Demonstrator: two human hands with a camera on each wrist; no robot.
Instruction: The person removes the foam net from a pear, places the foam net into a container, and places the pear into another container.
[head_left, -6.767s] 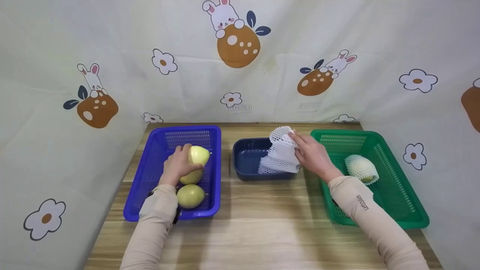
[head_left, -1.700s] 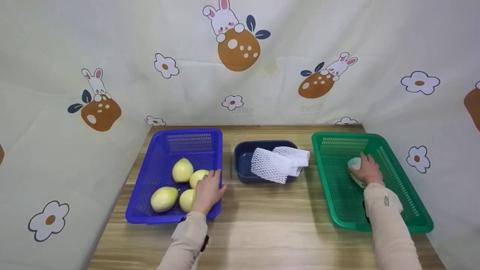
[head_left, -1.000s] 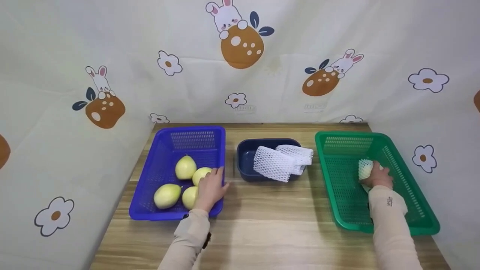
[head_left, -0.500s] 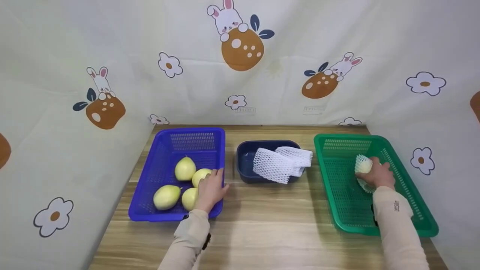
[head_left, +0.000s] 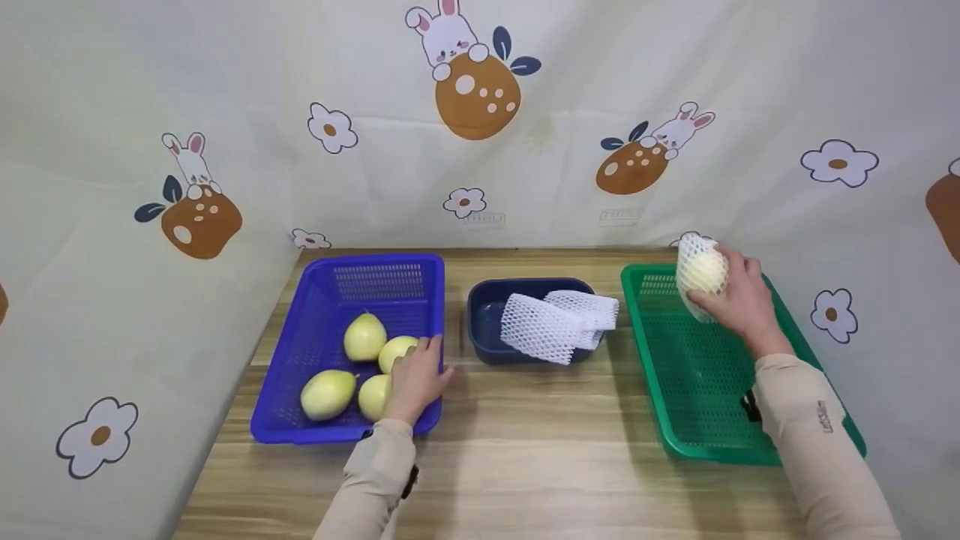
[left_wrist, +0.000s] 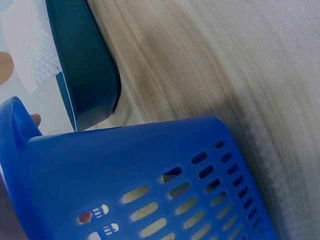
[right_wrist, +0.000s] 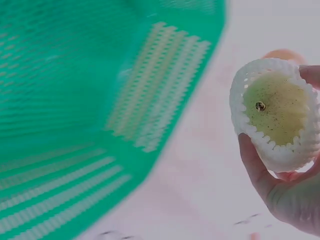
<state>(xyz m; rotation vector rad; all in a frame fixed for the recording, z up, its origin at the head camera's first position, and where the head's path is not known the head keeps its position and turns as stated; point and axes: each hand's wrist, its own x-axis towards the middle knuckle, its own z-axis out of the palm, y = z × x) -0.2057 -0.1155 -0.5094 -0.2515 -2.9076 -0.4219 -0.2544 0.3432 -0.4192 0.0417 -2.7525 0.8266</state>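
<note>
My right hand (head_left: 742, 304) grips a pale yellow-green pear (head_left: 705, 271) in a white foam net sleeve (head_left: 687, 259), raised over the far end of the green basket (head_left: 675, 442). In the right wrist view, thumb and fingers hold the sleeve's sides, and the pear's speckled end (right_wrist: 277, 117) shows through its opening. My left hand (head_left: 415, 382) rests on the right rim of the blue basket (head_left: 274, 360), fingers loose and thumb spread outside. Several bare pears (head_left: 365, 337) lie in that basket, one partly behind the hand. The left wrist view mostly shows the blue basket's outer wall (left_wrist: 125, 160).
Between the baskets stands a dark blue tub (head_left: 491, 349), with white foam net sleeves (head_left: 540, 330) draped across its right side and front rim. All three containers sit on a wood-grain table (head_left: 525, 450). A patterned cloth (head_left: 562, 150) hangs around the back and sides.
Earlier the right hand let go of foam nets at the tub and reached into the green basket. It has now lifted the netted pear upward. The left hand moved from the pears to the rim.
</note>
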